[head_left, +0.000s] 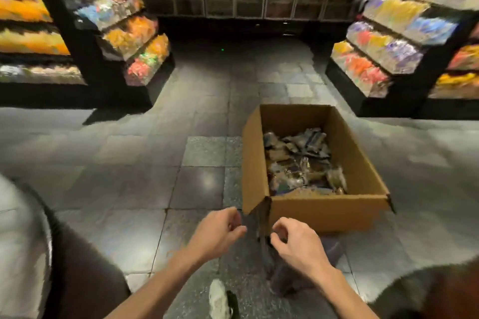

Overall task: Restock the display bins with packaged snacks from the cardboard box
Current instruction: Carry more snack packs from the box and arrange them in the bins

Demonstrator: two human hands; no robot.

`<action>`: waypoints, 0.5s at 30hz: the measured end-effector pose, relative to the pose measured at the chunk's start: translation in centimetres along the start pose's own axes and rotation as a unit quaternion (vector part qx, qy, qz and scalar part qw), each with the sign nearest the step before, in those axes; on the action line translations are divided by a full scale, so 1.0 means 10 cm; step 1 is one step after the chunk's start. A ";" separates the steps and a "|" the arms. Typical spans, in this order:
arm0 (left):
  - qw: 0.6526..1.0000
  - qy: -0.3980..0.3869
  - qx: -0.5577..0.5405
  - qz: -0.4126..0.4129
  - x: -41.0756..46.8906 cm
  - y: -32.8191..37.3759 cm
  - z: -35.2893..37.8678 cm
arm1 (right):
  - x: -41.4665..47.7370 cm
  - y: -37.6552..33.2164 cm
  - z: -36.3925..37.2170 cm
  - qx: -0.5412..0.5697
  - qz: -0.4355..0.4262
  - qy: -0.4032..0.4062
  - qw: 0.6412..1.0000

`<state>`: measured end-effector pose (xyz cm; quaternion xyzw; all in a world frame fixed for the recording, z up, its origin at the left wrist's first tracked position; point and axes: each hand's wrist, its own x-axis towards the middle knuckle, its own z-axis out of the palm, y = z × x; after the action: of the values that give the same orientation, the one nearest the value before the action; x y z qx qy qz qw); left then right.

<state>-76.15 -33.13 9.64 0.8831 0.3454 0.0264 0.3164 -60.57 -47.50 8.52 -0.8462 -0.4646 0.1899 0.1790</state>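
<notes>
Snacks (302,163) fill the box (324,211) at one o'clock from both hands, nearer the right hand (295,239) than the left hand (220,230) (fingers loosely curled, apparently empty).

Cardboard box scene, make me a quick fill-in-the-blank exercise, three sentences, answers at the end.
1. The cardboard box sits on the tiled ____.
2. The packaged snacks lie ____ the box.
3. The left hand and right hand hover near the box's ____ corner, by its flap.

Answers: floor; inside; near-left
</notes>
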 end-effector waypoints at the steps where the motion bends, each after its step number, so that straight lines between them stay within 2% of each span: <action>1: 1.000 -0.014 -0.004 0.008 0.22 0.07 0.10 | 0.13 0.14 -0.04 -0.001 0.023 0.008 1.000; 5: 0.996 -0.071 -0.041 0.031 1.13 0.22 0.46 | 0.75 0.62 -0.15 -0.010 0.108 0.006 0.994; 9: 0.991 -0.090 -0.081 0.049 2.09 0.33 0.74 | 1.43 1.10 -0.26 -0.020 0.181 -0.021 0.983; 15: 0.982 -0.159 -0.097 0.031 3.27 0.50 1.21 | 2.14 1.75 -0.44 -0.016 0.253 -0.057 0.966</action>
<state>-45.09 -22.01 -2.78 0.8515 0.2588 -0.0717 0.4504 -35.18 -38.60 0.62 -0.9268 -0.2481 0.2690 0.0847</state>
